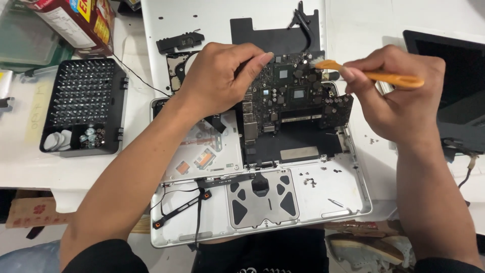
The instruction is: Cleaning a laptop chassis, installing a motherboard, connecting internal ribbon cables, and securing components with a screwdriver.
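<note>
An opened silver laptop shell (343,197) lies bottom-up on the white table. My left hand (222,76) grips the upper left edge of the black circuit board (298,98) and holds it tilted over the shell. My right hand (394,96) holds an orange-handled brush (374,76); its white bristles touch the board's upper right corner. The trackpad underside (262,194) shows near the shell's front edge.
A black tray of screwdriver bits (83,103) stands at the left, a red-and-white box (76,20) behind it. A silver bottom cover (202,15) with a black sheet lies behind the shell. A dark screen panel (454,86) sits right. Small loose screws (309,180) lie in the shell.
</note>
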